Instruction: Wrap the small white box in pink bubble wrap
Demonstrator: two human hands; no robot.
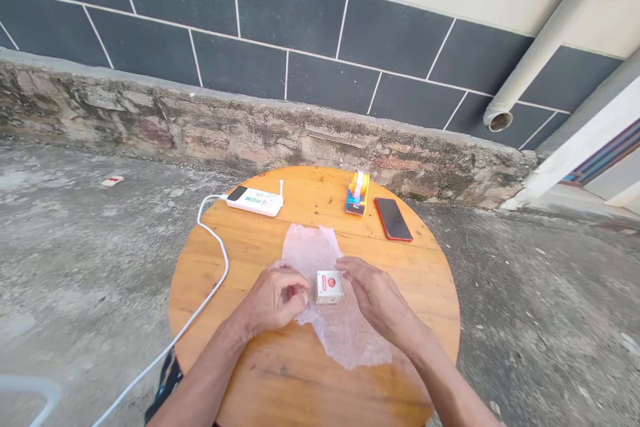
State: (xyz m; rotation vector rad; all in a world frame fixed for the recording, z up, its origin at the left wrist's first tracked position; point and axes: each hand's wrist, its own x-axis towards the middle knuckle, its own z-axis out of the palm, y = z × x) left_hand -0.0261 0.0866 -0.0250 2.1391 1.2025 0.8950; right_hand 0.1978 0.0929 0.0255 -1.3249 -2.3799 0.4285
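Observation:
A small white box [329,287] with red print lies on a thin, pinkish translucent sheet of wrapping [350,340] spread over the round wooden table [200,300]. My left hand [278,298] is just left of the box, thumb and forefinger curled together in a pinch over the sheet's left edge. Whether anything is between those fingertips is too small to tell. From the right, my right hand [375,293] reaches over the sheet with its fingers stretched out, the tips at the box's upper right corner. Its thumb is mostly hidden.
Toward the table's far side are a white device [255,201] with a white cable [220,280], a yellow-and-blue tape dispenser [357,193] and a red-edged phone [393,219]. Behind stands a stone-based, dark-tiled wall [290,13] with a pipe [525,67]. Concrete ground surrounds the table.

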